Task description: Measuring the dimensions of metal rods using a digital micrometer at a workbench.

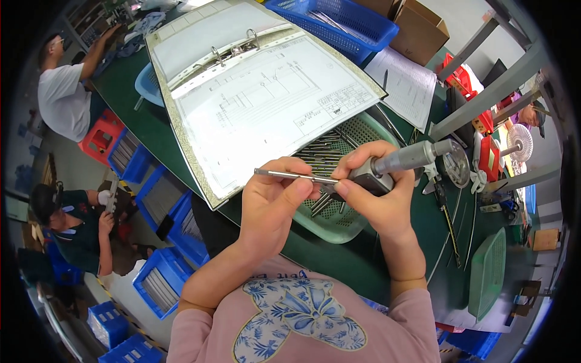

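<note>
"Which way is the metal rod [275,174] pointing?"

"It's running nearly nine to three o'clock, near a green basket [348,235] containing rods [324,160]. Left-hand fingers [296,192] are pinching it; right-hand fingers [363,196] are grasping a micrometer [400,160]. Towards twelve, a blue basket [369,45] is holding slender metal pieces [336,23]."

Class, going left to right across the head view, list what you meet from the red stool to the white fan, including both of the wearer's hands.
Red stool, left hand, right hand, right-hand green basket, white fan.
</note>
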{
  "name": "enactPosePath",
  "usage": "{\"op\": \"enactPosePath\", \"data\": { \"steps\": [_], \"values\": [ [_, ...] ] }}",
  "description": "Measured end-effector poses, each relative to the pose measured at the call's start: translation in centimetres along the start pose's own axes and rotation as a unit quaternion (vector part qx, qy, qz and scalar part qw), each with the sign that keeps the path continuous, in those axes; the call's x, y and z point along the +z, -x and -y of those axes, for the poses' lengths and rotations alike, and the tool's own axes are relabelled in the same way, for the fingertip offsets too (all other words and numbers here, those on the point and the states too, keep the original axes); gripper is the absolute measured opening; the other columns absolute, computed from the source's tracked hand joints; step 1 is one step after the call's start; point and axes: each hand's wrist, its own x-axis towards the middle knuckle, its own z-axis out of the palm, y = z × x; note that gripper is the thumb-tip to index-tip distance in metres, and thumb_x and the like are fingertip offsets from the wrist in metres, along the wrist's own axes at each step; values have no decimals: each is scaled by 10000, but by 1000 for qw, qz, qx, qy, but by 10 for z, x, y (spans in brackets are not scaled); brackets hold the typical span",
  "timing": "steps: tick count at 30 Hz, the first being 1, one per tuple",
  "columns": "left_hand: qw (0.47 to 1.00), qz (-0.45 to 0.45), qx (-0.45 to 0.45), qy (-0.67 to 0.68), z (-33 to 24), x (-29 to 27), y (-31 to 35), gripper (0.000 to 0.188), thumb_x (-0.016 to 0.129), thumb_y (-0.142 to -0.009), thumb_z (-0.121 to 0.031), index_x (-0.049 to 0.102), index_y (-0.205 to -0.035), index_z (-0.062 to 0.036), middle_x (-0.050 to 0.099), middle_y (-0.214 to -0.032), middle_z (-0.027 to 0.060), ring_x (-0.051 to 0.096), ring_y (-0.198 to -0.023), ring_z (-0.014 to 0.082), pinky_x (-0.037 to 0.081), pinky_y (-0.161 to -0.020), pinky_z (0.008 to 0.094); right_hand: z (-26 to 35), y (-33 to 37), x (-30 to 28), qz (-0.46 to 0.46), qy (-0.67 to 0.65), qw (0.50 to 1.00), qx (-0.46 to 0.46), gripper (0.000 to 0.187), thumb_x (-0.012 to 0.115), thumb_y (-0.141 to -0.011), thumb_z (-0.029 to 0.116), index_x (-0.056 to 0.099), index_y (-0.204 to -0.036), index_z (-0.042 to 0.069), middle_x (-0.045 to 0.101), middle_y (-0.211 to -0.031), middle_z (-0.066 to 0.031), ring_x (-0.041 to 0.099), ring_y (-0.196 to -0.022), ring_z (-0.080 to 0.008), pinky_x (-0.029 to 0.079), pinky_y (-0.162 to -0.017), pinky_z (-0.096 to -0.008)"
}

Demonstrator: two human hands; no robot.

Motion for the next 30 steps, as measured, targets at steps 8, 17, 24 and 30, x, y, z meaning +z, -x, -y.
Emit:
{"op": "enactPosePath", "data": {
  "steps": [8,17,24,30],
  "values": [
    [995,-27,-22,-91,2,3,1,165,519,-815,-33,470,-962,23,550,-924,101,541,-837,127,467,-724,250,-7,1,8,-18,89,995,-33,227,630,-617,-76,535,-806,5,568,-721,-48,555,-658,-90,444,-574,-199],
    [993,8,-90,-71,1,-3,-3,139,519,-808,-25,476,-937,2,548,-882,76,538,-812,122,441,-695,229,7,-7,-8,-39,-125,986,108,392,480,-782,361,496,-862,-23,554,-689,-131,467,-435,-123,388,-397,-211],
    [991,35,-118,-58,4,-1,-4,135,529,-798,-26,477,-921,-6,541,-873,63,518,-797,104,426,-704,226,9,-13,-16,-28,-296,933,203,644,228,-824,571,480,-844,-21,534,-670,-176,415,-374,-183,359,-350,-268],
    [987,59,-128,-83,4,-5,-4,141,525,-804,-32,476,-932,5,536,-905,82,530,-833,127,441,-733,252,5,-15,-15,-24,-323,918,228,650,212,-835,560,488,-839,-28,535,-672,-191,415,-370,-193,361,-344,-266]
  ]
}}
